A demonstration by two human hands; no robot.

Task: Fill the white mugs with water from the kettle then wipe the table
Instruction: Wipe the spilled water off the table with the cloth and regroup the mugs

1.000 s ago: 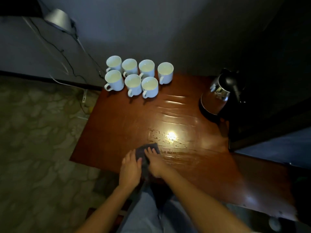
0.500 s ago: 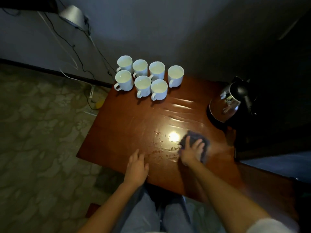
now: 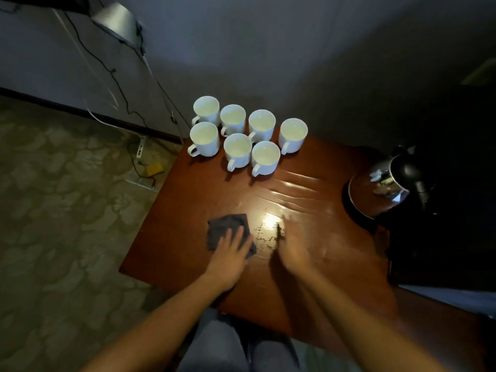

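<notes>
Head view, looking down on a glossy brown table (image 3: 188,210) in a dim room. At 11 o'clock on the top, seven white mugs (image 3: 237,149), upright in two tight rows, four behind and three in front, handles turned toward 7 o'clock, pale inside. At 3 o'clock, by the right edge, a steel kettle (image 3: 386,183) with a black lid and handle, seated on its round base (image 3: 351,210), well apart from the mugs.

At 9 o'clock of the table's middle, a grey cloth (image 3: 225,226) lying flat on the wood, its near half under the left hand (image 3: 230,255): palm down, fingers straight and spread, pressing the cloth rather than grasping it. Just beside the cloth, at 5 o'clock of the middle, the right hand (image 3: 292,248), smeared by motion blur, apparently with fingers straight and nothing in it.

Between the two hands, a bright spot of reflected light (image 3: 268,218), with a scatter of pale flecks (image 3: 264,237) on the surface beside it. Long ripples (image 3: 290,189) in the shine between mugs and kettle.

Off the table at 10 o'clock, a patterned floor (image 3: 53,210) with a white power strip (image 3: 141,150) and a small yellow object (image 3: 154,169); cables (image 3: 118,84) climbing the grey wall (image 3: 241,49) to a metal lamp (image 3: 115,18). At 6 o'clock, knees in grey trousers (image 3: 214,350).
</notes>
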